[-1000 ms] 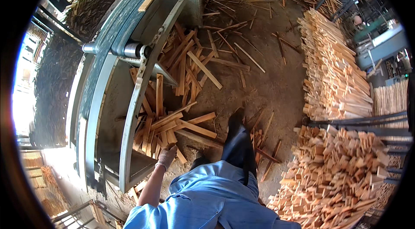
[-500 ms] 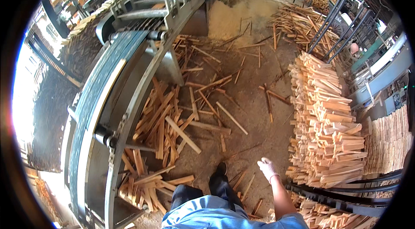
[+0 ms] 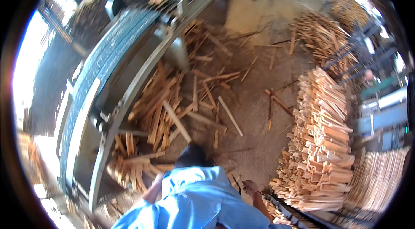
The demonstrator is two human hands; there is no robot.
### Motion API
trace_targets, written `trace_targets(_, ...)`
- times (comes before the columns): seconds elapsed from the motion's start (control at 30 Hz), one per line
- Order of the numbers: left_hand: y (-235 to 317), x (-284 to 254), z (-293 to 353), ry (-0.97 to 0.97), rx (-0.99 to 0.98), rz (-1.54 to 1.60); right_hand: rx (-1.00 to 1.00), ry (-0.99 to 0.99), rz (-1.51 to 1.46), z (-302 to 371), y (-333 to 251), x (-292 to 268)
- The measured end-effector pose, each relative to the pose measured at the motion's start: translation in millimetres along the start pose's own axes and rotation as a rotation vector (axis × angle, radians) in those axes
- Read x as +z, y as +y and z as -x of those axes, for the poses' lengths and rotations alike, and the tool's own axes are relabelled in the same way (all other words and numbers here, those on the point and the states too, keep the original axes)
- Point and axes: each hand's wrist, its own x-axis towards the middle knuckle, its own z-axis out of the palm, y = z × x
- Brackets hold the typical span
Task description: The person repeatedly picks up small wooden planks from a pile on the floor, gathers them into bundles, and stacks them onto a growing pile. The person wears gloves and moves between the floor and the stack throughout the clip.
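My right hand [image 3: 250,188], in a glove with a reddish band at the wrist, hangs beside my body with loosely bent fingers and nothing in it. It is nearest the lower end of the long stack of wooden slats [image 3: 322,138]. My left hand [image 3: 154,185] is at my left side, close to my blue shirt; its fingers are blurred and mostly hidden. On the left, a pale wooden strip [image 3: 83,121] lies lengthwise on the teal conveyor belt [image 3: 103,51]. Neither hand touches the strip.
Loose wood offcuts [image 3: 162,116] lie heaped beside the conveyor's metal frame [image 3: 129,92], and scattered pieces cover parts of the floor [image 3: 255,142]. Sawdust [image 3: 250,10] is piled at the back. Another wood heap [image 3: 324,38] and dark metal posts stand at the far right.
My body has turned and stepped forward. My left hand has come into view, and my right hand has dropped closer to my body. The pale strip has moved nearer along the belt.
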Motion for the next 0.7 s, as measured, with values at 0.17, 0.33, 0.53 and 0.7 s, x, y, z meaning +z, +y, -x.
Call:
trace_targets(0.17, 51.6, 19.4, -10.9, -0.001, -0.247, 0.419, -0.299, -0.147, 0.696, 8.1, 119.4, 13.2)
trace_targets(0.33, 6.5, 54.3, -6.6, 0.018, -0.318, 0.456, -0.017, -0.129, 0.346, -38.8, -13.3, -79.4)
trace_targets(0.53, 94.2, 61.4, -4.1, 0.406, -0.450, 0.447, 0.176, -0.079, -0.013, -134.1, -157.9, -175.8)
trace_targets(0.7, 154.7, 136.9, 9.2, 0.691, -0.457, 0.927, -0.057, -0.264, 0.492, -225.1, -248.3, -247.1)
